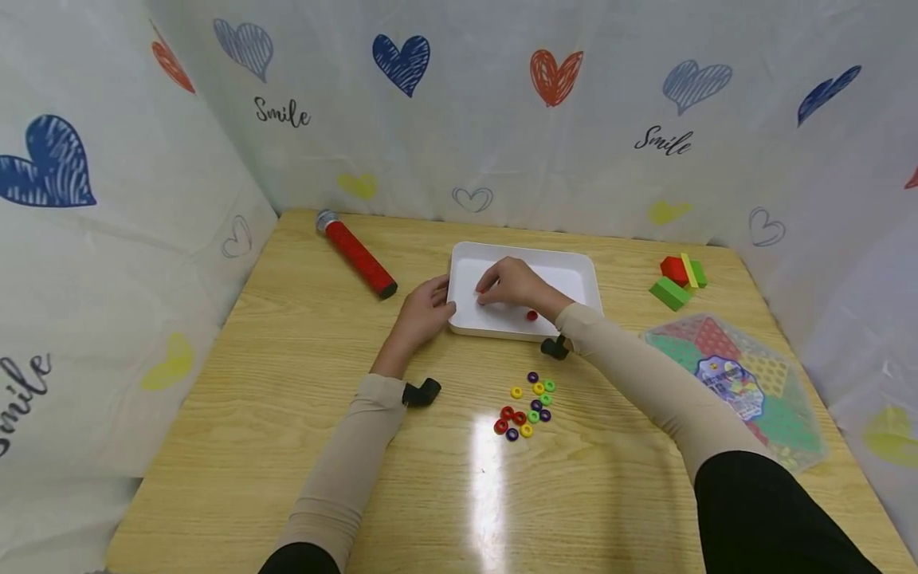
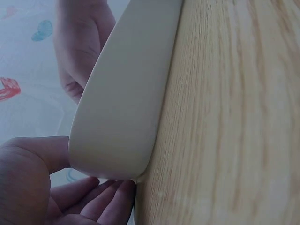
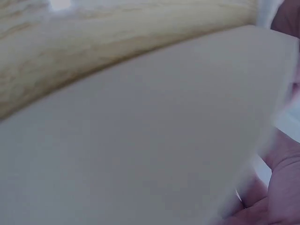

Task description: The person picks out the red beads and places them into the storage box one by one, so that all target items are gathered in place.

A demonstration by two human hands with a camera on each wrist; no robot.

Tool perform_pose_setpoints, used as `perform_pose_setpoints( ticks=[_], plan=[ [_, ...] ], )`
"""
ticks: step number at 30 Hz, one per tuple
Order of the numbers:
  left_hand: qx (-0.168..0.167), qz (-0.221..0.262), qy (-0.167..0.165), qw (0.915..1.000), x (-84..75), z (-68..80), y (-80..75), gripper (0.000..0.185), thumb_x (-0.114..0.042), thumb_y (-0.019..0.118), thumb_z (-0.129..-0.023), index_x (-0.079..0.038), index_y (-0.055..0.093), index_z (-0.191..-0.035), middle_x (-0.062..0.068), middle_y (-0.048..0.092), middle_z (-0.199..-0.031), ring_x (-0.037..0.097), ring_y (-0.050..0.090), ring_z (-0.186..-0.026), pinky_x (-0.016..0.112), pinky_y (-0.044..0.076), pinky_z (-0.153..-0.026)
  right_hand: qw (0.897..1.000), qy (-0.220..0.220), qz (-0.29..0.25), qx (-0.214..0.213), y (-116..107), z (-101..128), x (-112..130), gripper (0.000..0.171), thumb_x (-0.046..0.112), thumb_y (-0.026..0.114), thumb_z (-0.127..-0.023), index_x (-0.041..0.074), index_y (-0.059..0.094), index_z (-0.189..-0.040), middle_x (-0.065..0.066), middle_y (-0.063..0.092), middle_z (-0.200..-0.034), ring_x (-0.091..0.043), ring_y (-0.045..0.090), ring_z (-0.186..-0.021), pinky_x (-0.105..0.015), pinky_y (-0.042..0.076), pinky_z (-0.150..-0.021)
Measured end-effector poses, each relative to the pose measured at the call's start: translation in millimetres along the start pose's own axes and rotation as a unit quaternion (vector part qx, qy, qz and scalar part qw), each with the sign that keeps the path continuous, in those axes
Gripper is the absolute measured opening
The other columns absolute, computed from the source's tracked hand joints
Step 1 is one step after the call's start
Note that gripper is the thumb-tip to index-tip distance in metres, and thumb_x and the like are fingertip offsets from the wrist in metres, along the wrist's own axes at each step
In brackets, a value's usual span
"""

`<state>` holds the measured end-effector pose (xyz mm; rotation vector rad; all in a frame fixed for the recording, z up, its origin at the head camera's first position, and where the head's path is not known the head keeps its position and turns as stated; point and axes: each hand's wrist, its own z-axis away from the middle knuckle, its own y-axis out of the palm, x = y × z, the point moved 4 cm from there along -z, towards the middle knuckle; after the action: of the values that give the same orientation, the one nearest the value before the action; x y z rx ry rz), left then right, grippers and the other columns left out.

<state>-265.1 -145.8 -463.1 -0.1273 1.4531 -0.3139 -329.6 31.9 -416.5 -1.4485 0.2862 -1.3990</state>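
Note:
My left hand (image 1: 425,313) grips the left front corner of a white tray (image 1: 469,323); in the left wrist view its thumb (image 2: 58,152) is on the rim and its fingers (image 2: 115,201) lie against the outer wall. Over the tray floor, my right hand (image 1: 512,283) pinches a small red ring bead (image 1: 481,292), mostly covered by the fingertips. Another red ring bead (image 1: 532,316) lies in the tray near its front wall. The right wrist view shows mainly the tray wall (image 3: 154,122), with part of the right hand (image 3: 286,183) at the edge.
Several red, yellow, green and purple ring beads (image 1: 519,418) lie in front of the tray. A red tube with a silver end (image 1: 362,259) is at the back left. Coloured blocks (image 1: 671,293) and a clear case of coloured pieces (image 1: 778,375) are on the right.

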Motion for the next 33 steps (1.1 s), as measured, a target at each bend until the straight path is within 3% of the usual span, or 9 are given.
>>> perform_pose_setpoints(
  ticks=[6,10,18,25,33],
  plan=[
    [0.002,0.003,-0.005,1.0000,1.2,-0.1,4.0,0.058,-0.010,0.061,-0.095,-0.009,0.046,-0.152,0.015,0.051,-0.152,0.027,0.053,-0.139,0.039,0.047,-0.112,1.000,-0.011,-0.009,-0.023,-12.5,21.1,-0.1,0.019,0.020,0.077,-0.088,0.011,0.080,-0.105,-0.006,0.076,-0.110,-0.017,0.060,-0.077,-0.026,0.050,-0.065],
    [0.005,-0.004,-0.012,0.9999,3.3,-0.1,7.0,0.058,-0.010,0.061,-0.096,-0.009,0.046,-0.152,0.014,0.051,-0.153,0.026,0.052,-0.140,0.039,0.047,-0.112,0.999,-0.023,-0.028,-0.032,-13.8,44.6,-3.1,0.018,0.020,0.078,-0.088,0.010,0.081,-0.104,-0.006,0.077,-0.105,-0.018,0.057,-0.076,-0.028,0.048,-0.065],
    [0.004,-0.013,-0.020,0.9997,3.7,0.0,8.3,0.059,-0.013,0.061,-0.096,-0.010,0.045,-0.153,0.013,0.051,-0.153,0.026,0.052,-0.140,0.039,0.046,-0.113,0.994,-0.085,-0.055,-0.045,-4.2,91.3,-1.1,0.018,0.016,0.079,-0.087,0.007,0.080,-0.101,-0.005,0.075,-0.091,-0.017,0.056,-0.075,-0.028,0.045,-0.066],
    [-0.003,-0.028,-0.012,0.9995,-2.3,0.1,4.4,0.059,-0.014,0.060,-0.096,-0.009,0.045,-0.153,0.015,0.049,-0.154,0.027,0.051,-0.140,0.040,0.046,-0.113,0.989,-0.113,-0.079,-0.057,2.8,121.4,1.1,0.017,0.015,0.080,-0.086,0.011,0.080,-0.103,-0.003,0.076,-0.098,-0.013,0.057,-0.072,-0.026,0.049,-0.068],
    [-0.001,-0.028,-0.013,0.9995,-2.1,-2.4,4.5,0.060,-0.014,0.060,-0.096,-0.009,0.043,-0.154,0.016,0.049,-0.154,0.027,0.051,-0.141,0.039,0.046,-0.114,0.985,-0.133,-0.098,-0.047,18.7,150.1,-3.7,0.018,0.012,0.078,-0.086,0.006,0.079,-0.103,-0.006,0.077,-0.100,-0.007,0.057,-0.070,-0.025,0.051,-0.068]
  ],
)
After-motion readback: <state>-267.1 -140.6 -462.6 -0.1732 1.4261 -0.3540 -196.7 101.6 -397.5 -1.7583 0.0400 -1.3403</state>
